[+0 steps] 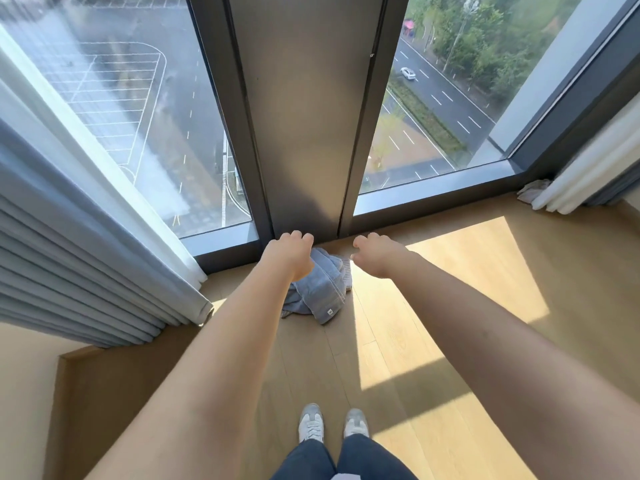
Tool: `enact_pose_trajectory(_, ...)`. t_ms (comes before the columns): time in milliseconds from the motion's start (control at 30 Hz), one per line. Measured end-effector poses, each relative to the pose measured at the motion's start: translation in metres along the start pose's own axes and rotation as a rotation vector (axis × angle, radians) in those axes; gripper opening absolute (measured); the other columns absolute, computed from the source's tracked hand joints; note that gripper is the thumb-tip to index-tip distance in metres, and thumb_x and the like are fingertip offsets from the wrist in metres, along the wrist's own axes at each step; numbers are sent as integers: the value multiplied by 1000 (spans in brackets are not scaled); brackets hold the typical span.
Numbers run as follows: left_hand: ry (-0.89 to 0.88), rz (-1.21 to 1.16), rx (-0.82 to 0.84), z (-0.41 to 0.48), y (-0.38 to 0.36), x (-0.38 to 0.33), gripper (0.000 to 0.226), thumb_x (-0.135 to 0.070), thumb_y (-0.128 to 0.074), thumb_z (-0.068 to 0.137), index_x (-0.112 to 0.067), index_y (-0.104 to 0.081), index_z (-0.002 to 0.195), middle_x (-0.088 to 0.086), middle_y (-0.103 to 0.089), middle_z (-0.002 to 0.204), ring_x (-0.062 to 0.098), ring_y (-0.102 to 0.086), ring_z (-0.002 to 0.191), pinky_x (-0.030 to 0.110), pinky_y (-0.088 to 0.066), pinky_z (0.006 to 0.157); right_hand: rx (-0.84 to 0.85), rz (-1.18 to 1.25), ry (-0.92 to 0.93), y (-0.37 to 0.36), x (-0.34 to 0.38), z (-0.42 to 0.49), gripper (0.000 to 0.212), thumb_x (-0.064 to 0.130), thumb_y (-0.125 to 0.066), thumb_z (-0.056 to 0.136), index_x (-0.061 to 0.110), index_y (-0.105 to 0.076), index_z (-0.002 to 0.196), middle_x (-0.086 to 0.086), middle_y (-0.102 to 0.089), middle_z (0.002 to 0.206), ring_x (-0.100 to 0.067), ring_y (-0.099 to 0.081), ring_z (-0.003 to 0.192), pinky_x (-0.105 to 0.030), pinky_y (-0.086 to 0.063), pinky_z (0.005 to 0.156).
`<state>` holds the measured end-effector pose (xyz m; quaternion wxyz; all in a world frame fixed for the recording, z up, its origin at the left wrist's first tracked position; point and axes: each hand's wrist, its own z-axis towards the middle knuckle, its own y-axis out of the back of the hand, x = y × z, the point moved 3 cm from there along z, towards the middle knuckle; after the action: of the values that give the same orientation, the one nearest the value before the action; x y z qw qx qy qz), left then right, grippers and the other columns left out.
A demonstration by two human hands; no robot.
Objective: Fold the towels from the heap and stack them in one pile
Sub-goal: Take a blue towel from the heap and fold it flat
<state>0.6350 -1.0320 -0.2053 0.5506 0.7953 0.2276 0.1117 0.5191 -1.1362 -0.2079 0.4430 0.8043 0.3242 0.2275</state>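
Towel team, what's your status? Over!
Left hand and right hand empty, stretched forward. Towel heap unfolded on floor. Nothing in the way.

Left hand (290, 253), right hand (378, 257), seemingly empty

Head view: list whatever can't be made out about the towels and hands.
All in the head view.
- Towel heap: left forearm covers its left part; towel count unclear.
- Left hand: fingers curl away from camera; contact with the heap hidden.
- Towel label: too small to read.
- White cloth by the right curtain: too small to identify.
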Motion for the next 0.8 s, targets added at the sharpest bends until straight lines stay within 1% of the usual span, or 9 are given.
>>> enact_pose_trajectory(133,56,3,-16,6,-19,6,32,-15,-36,93,-8,-43,123,12,-49,123,30,-46,116,39,-39,90,33,-20,50,-15,0,20,41,27,-30,97,9,-36,133,-15,-40,133,-31,-39,122,-41,-37,97)
enact_pose_trajectory(233,93,-6,-36,14,-34,8,32,-15,-35,93,-8,-44,123,10,-51,123,29,-48,114,37,-39,86,24,-43,84,-28,-2,34,37,23,-30,96,8,-40,129,-15,-44,127,-30,-42,118,-39,-39,92)
enact_pose_trajectory(400,127,58,-171,36,-68,7,28,-19,-37,92,-8,-47,116,8,-53,115,26,-49,107,32,-35,75,-182,-131,163,-56,-8,66,26,18,-30,94,9,-47,112,-12,-52,116,-28,-47,108,-37,-35,88)
enact_pose_trajectory(500,136,78,-232,52,-97,8,27,-24,-39,93,-9,-48,114,7,-53,114,25,-49,106,31,-31,70,-298,-167,225,-82,-12,89,25,18,-30,95,11,-47,111,-9,-53,114,-27,-48,106,-38,-35,89)
enact_pose_trajectory(633,139,75,-289,77,-150,10,30,-23,-40,93,-9,-47,118,8,-52,114,26,-48,105,30,-30,70,-428,-148,291,-128,-18,127,25,18,-32,94,12,-48,113,-8,-55,110,-27,-49,100,-36,-36,83)
enact_pose_trajectory(700,115,84,-299,97,-188,15,33,-24,-41,92,-9,-47,122,9,-53,113,26,-49,104,31,-34,72,-470,-142,279,-162,-20,155,23,18,-37,93,12,-50,111,-7,-57,104,-27,-51,94,-35,-36,77)
enact_pose_trajectory(733,111,91,-314,107,-207,20,35,-25,-45,91,-9,-48,122,9,-54,111,26,-51,101,31,-37,71,-489,-139,277,-179,-21,168,19,17,-45,89,11,-54,105,-8,-59,97,-27,-54,87,-35,-36,71)
enact_pose_trajectory(767,106,99,-349,118,-224,26,36,-27,-53,87,-9,-53,118,9,-58,105,26,-54,95,31,-40,69,-526,-143,287,-196,-21,182,15,16,-56,82,11,-58,97,-8,-61,87,-27,-56,77,-34,-37,64)
enact_pose_trajectory(800,95,119,-415,130,-240,33,35,-27,-65,77,-8,-61,106,8,-61,92,26,-58,83,29,-44,62,-573,-166,293,-214,-21,199,16,16,-64,74,11,-62,89,-6,-62,77,-27,-56,67,-32,-38,58)
